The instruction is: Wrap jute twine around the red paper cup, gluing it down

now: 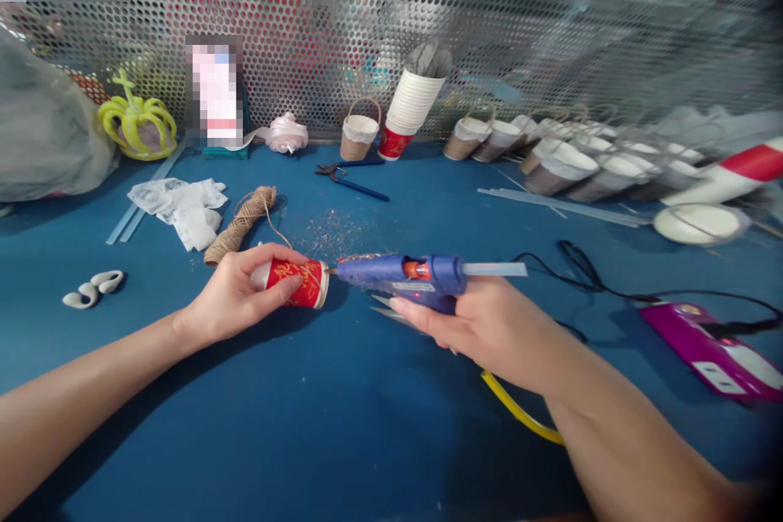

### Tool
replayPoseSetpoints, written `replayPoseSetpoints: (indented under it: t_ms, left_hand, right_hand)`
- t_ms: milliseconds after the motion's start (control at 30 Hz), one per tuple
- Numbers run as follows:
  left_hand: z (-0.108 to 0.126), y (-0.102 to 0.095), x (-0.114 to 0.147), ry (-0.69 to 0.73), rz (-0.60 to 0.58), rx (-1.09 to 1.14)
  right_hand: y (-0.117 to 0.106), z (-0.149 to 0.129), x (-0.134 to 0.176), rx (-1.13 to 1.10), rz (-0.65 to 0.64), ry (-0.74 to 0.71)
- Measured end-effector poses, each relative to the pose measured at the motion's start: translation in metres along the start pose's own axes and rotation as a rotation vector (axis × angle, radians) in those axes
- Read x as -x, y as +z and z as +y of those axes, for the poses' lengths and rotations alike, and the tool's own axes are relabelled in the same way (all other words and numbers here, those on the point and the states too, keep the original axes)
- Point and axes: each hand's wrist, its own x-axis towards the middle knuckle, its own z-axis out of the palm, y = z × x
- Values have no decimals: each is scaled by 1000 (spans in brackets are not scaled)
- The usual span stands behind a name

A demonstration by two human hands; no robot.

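Observation:
My left hand (245, 289) is wrapped round a red paper cup (315, 285) with gold markings, which lies on its side with one end facing right. In my right hand (483, 314) is a blue hot glue gun (391, 271), its nozzle pointing left at that end of the cup. Whether the tip touches the cup I cannot tell. A clear glue stick (495, 269) juts from the gun's back. Under the gun, scissor-like metal blades (391, 310) show in part. Just beyond my left hand lies a bundle of brown twine (241, 226).
White lace (183, 204) lies at left, near a yellow crown-shaped piece (138, 126). Pliers (355, 182) and stacked cups (416, 102) stand behind. Several small baskets (563, 167) fill the back right. A purple power strip (703, 351) with a black cord is at right.

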Motion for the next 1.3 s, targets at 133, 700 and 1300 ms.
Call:
replayPoseSetpoints:
  t_ms: [133, 700, 1300]
  left_hand:
    - [1, 0, 2, -9, -5, -4]
    - [-2, 1, 3, 71, 3, -94]
    - [-3, 1, 0, 57, 6, -101]
  right_hand:
    - [-1, -1, -2, 9, 0, 4]
    - [-2, -5, -4, 119, -8, 25]
    - [-3, -2, 0, 121, 13, -27]
